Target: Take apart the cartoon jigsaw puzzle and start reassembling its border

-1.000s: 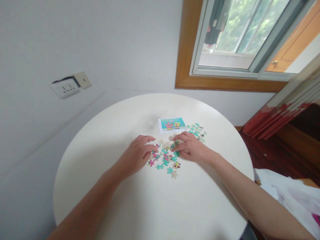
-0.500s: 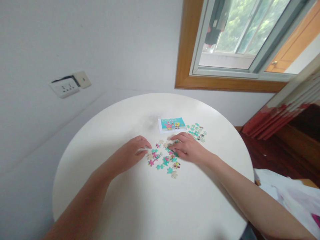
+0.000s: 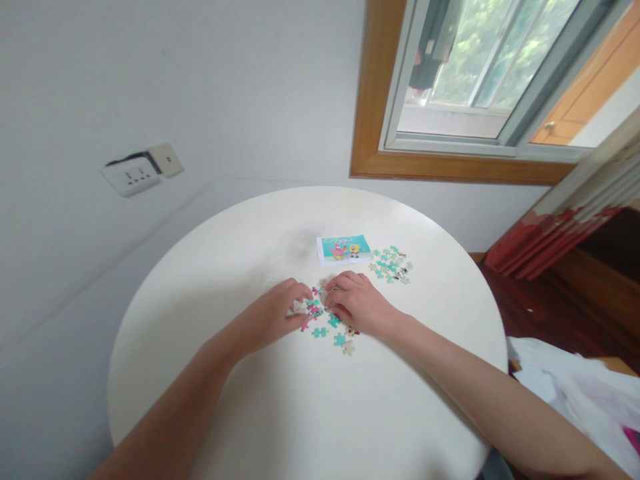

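Observation:
Several loose jigsaw puzzle pieces point(image 3: 320, 332), turquoise, pink and beige, lie in a pile at the middle of the table. At the pile's left side is my left hand point(image 3: 281, 308), its thumb and fingers apart and curved around the edge pieces. My right hand point(image 3: 359, 303) rests low over the right part of the pile with bent, parted fingers and covers some pieces. Neither hand shows a piece gripped. Just beyond them lies a picture card or flat box point(image 3: 346, 249) with cartoon figures on turquoise. A second group of puzzle pieces point(image 3: 391, 265) lies to its right.
The round white table point(image 3: 280, 413) stands close to the wall with a socket point(image 3: 133, 175). A wood-framed window point(image 3: 370, 160) is at the back right, beside a red and white curtain point(image 3: 555, 233). White bags or sheets point(image 3: 565, 380) lie at the lower right.
Both hands have moved toward each other: my left hand to the right, my right hand to the left. Pieces between them are gathered closer, and the second group is more exposed.

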`<state>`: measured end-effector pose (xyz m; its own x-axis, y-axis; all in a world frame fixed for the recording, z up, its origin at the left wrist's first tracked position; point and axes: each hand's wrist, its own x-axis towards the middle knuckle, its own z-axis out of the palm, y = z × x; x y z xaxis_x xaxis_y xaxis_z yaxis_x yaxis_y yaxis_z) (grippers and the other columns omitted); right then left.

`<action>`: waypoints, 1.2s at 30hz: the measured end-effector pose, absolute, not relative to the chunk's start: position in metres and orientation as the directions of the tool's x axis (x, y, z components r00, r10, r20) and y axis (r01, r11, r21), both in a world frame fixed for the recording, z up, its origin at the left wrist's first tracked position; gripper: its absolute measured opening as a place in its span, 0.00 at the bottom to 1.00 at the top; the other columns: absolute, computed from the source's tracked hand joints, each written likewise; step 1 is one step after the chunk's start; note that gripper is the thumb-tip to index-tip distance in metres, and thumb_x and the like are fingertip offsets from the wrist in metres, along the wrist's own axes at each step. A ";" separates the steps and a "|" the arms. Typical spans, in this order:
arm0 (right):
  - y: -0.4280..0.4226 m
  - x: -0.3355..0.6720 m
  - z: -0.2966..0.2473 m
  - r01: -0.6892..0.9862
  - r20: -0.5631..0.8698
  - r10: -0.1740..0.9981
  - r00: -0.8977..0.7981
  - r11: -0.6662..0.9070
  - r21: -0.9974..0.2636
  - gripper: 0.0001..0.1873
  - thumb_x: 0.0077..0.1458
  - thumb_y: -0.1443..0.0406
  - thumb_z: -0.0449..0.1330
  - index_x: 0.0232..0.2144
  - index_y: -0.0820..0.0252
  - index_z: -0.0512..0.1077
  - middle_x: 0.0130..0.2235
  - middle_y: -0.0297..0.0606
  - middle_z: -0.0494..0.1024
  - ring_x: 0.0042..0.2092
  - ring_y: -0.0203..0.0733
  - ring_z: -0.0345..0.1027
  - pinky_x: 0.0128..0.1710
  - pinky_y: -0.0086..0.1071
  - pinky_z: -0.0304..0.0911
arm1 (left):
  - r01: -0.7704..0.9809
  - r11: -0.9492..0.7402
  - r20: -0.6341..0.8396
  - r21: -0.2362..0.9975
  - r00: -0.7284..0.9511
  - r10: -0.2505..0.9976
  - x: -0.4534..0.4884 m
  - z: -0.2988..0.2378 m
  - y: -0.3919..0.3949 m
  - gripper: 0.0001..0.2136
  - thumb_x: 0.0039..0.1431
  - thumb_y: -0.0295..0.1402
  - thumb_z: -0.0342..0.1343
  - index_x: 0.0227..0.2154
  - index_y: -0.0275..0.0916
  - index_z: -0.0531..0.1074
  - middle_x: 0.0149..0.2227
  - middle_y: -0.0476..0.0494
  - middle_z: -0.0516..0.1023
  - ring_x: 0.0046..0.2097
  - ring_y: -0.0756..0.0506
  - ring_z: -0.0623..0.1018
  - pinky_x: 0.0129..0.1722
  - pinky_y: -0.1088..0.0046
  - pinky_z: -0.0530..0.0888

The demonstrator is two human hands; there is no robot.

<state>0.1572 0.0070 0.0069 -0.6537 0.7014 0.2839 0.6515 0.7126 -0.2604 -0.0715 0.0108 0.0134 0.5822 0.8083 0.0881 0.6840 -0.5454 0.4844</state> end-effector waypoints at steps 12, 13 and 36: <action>0.008 0.155 0.003 0.671 0.230 0.800 -0.554 0.593 -0.444 0.07 0.50 0.71 0.61 0.34 0.58 0.74 0.41 0.39 0.72 0.48 0.44 0.60 0.47 0.36 0.55 | 0.622 -0.588 0.126 0.517 0.624 0.771 -0.068 0.003 0.011 0.11 0.57 0.30 0.51 0.44 0.41 0.67 0.40 0.46 0.70 0.37 0.48 0.73 0.39 0.72 0.71; 0.009 0.156 0.003 0.670 0.226 0.802 -0.554 0.590 -0.452 0.07 0.50 0.71 0.61 0.34 0.58 0.74 0.40 0.39 0.72 0.47 0.43 0.60 0.47 0.36 0.55 | 0.626 -0.585 0.117 0.516 0.625 0.772 -0.068 0.003 0.011 0.11 0.57 0.30 0.51 0.44 0.41 0.67 0.40 0.46 0.70 0.37 0.48 0.73 0.39 0.72 0.70; 0.035 0.195 0.010 0.666 0.383 0.856 -0.347 0.512 -0.543 0.06 0.52 0.69 0.60 0.28 0.58 0.77 0.37 0.37 0.78 0.43 0.42 0.67 0.49 0.38 0.56 | 0.674 -0.511 0.026 0.533 0.591 0.806 -0.082 0.013 0.013 0.12 0.58 0.34 0.48 0.45 0.40 0.68 0.41 0.43 0.72 0.36 0.47 0.74 0.38 0.70 0.71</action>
<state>0.1952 0.0353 0.0104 -0.3470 0.8562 0.3828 0.6657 0.5124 -0.5426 -0.0823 0.0128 0.0131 0.5909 0.8063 0.0258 0.6743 -0.5112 0.5329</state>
